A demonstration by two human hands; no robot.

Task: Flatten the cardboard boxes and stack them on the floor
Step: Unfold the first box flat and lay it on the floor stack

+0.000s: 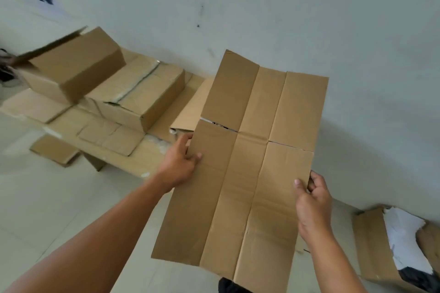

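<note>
I hold a flattened brown cardboard box in the air in front of me, flaps spread out. My left hand grips its left edge, thumb on top. My right hand pinches its right edge. Behind it, along the wall, lies a pile of flattened cardboard on the floor. Two unflattened boxes sit on that pile: a taped one and another with an open flap at the far left.
A torn open box holding white paper stands at the lower right by the wall. A small cardboard piece lies on the pale tiled floor at the left. The white wall runs behind everything.
</note>
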